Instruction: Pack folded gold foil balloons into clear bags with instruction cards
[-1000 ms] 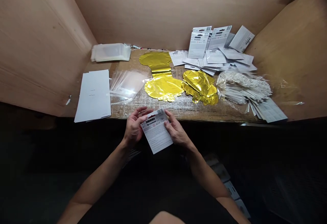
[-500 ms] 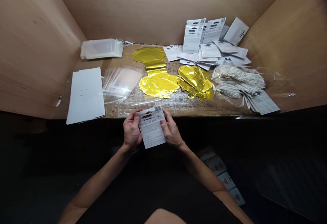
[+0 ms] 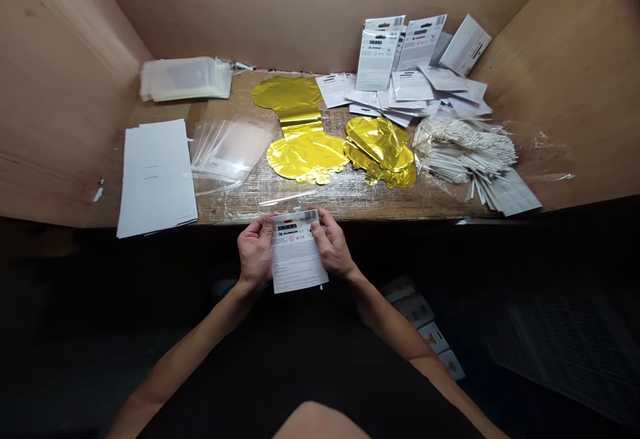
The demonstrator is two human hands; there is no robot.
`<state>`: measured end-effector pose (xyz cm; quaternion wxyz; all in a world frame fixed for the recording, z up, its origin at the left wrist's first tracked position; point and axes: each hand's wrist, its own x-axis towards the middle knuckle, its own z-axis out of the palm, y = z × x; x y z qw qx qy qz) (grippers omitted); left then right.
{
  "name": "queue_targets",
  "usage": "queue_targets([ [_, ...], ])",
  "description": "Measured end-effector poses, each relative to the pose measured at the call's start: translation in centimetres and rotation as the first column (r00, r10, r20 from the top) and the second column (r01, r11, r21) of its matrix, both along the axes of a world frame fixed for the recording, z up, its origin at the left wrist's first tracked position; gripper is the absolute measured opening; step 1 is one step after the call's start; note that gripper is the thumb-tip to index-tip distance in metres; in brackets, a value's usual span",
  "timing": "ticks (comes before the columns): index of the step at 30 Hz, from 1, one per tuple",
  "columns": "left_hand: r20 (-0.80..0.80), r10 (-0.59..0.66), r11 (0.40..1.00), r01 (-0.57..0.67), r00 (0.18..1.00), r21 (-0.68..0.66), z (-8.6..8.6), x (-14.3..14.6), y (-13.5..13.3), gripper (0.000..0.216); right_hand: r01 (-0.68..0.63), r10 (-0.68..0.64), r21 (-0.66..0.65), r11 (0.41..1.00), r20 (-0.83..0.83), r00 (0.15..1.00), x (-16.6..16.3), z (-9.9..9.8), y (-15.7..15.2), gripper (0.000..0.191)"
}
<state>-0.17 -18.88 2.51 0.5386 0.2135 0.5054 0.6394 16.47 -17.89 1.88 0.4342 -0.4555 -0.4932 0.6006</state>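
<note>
Between both hands, just in front of the table's edge, is a white printed packaging card (image 3: 299, 262) with a hang hole and a barcode at its top. My left hand (image 3: 256, 247) pinches its left edge, thumb on the printed face. On the opposite edge my right hand (image 3: 331, 242) grips it the same way, its thumb near the barcode. A small white tip sticks out below the card's lower right corner. The fingers behind the card are hidden. Beyond the hands lie a gold foil balloon (image 3: 307, 153), spread out, and several folded gold foil balloons (image 3: 383, 149).
White sheets (image 3: 157, 179) and clear plastic sleeves (image 3: 233, 149) lie left, with more stacked sleeves (image 3: 185, 79) behind. Finished-looking packets (image 3: 375, 59) heap at the back right. White sticks (image 3: 465, 149) fill an opened plastic bag. Wooden panels (image 3: 45, 92) enclose the table.
The card has turned slightly to sit straighter, and my right thumb has moved up toward the barcode. A small white tip now shows beneath the card. The view has shifted a little.
</note>
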Motion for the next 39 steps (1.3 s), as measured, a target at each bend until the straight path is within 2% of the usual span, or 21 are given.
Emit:
queue_targets([
  [4,-0.016,-0.006,1.0,0.006,1.0,0.002,-0.1,-0.2,-0.5,0.045,0.011,-0.011,0.017,1.0,0.015,1.0,0.3,-0.4,-0.3,0.044],
  [7,0.079,-0.167,0.986,0.167,0.983,0.013,0.0,-1.1,-0.6,0.04,0.025,-0.025,0.009,1.0,0.034,0.999,0.6,0.0,-0.3,0.039],
  [10,0.238,-0.313,0.948,0.316,0.92,0.024,0.5,-2.0,0.4,0.049,0.029,-0.03,0.017,0.999,0.035,0.999,0.8,0.9,0.1,0.037],
  [13,0.256,-0.42,0.9,0.436,0.871,-0.005,1.1,-2.2,2.2,0.05,0.045,-0.045,0.009,0.999,-0.017,0.999,0.9,1.3,0.8,0.043],
  [15,0.228,-0.403,0.91,0.414,0.886,-0.001,1.5,-2.0,3.4,0.048,0.073,-0.076,-0.039,0.997,-0.094,0.993,1.0,1.0,0.7,0.054],
  [17,0.227,-0.282,0.959,0.281,0.932,0.037,1.8,-1.8,4.3,0.044,0.059,-0.08,-0.128,0.99,-0.162,0.984,1.1,0.4,0.0,0.069],
  [19,0.244,-0.191,0.982,0.182,0.951,0.057,1.8,-1.2,4.6,0.042,0.019,-0.061,-0.222,0.975,-0.187,0.98,0.9,-0.1,-1.0,0.069],
  [22,0.26,-0.218,0.976,0.216,0.941,0.037,1.2,0.5,3.6,0.044,0.022,-0.083,-0.283,0.959,-0.206,0.975,0.2,-0.4,-2.2,0.057],
  [27,0.283,-0.316,0.946,0.322,0.905,0.028,0.2,3.3,0.8,0.048,0.145,-0.221,-0.28,0.949,-0.262,0.939,-0.1,-0.6,-1.6,0.056],
  [29,0.278,-0.401,0.913,0.406,0.873,0.043,0.1,2.7,0.5,0.047,0.132,-0.208,-0.297,0.946,-0.24,0.948,0.3,-0.9,-1.5,0.061],
  [30,0.282,-0.473,0.876,0.478,0.835,0.054,0.1,1.9,0.6,0.047,0.117,-0.194,-0.308,0.944,-0.232,0.953,0.5,-1.0,-1.6,0.064],
  [32,0.303,-0.625,0.77,0.632,0.719,0.088,0.1,0.0,0.9,0.052,0.084,-0.168,-0.328,0.941,-0.237,0.957,1.0,-1.0,-1.9,0.067],
  [34,0.318,-0.714,0.683,0.721,0.624,0.118,0.1,-1.9,1.1,0.056,0.067,-0.164,-0.342,0.937,-0.261,0.952,1.5,-0.6,-2.1,0.062],
  [36,0.308,-0.729,0.666,0.736,0.611,0.117,0.2,-3.0,1.2,0.054,0.069,-0.169,-0.345,0.936,-0.269,0.948,1.7,-0.1,-2.1,0.056],
  [39,0.292,-0.705,0.693,0.715,0.647,0.089,0.4,-3.0,1.1,0.049,0.094,-0.179,-0.327,0.941,-0.24,0.954,1.8,0.5,-2.1,0.058],
])
